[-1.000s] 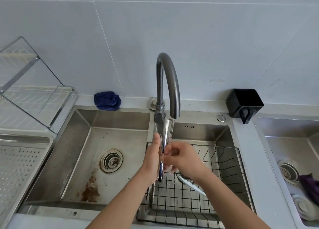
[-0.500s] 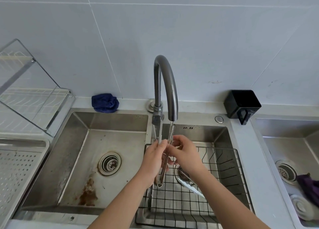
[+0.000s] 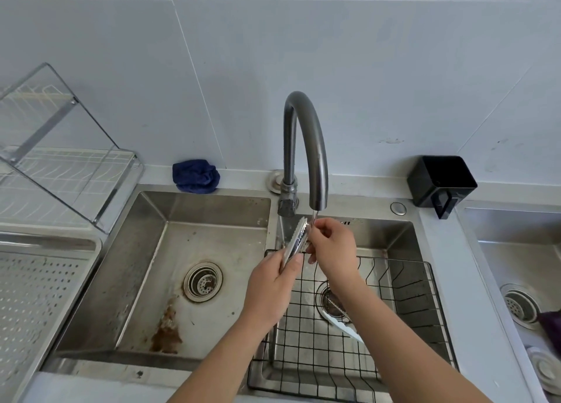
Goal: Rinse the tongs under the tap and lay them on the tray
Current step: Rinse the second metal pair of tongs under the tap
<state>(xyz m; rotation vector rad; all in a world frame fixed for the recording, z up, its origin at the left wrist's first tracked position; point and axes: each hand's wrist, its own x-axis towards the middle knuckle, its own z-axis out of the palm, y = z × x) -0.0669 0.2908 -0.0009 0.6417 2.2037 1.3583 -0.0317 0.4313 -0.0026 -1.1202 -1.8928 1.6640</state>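
Metal tongs (image 3: 299,238) with serrated tips point up under the spout of the curved grey tap (image 3: 305,147), where a thin stream of water (image 3: 314,216) runs. My left hand (image 3: 271,287) grips the tongs' lower end. My right hand (image 3: 332,244) pinches and rubs the upper arm of the tongs near the tips. Both hands hover over the right sink basin. The perforated steel tray (image 3: 36,293) lies at the far left.
A black wire basket (image 3: 403,305) sits in the right basin with a white utensil (image 3: 341,326) in it. The left basin (image 3: 188,269) has a rust stain. A blue cloth (image 3: 195,176), a black holder (image 3: 440,182) and a clear dish rack (image 3: 57,156) stand along the wall.
The tongs have tilted and risen, so their tips now sit right under the spout. My right hand moved up along them; my left hand slid lower on the handle end.
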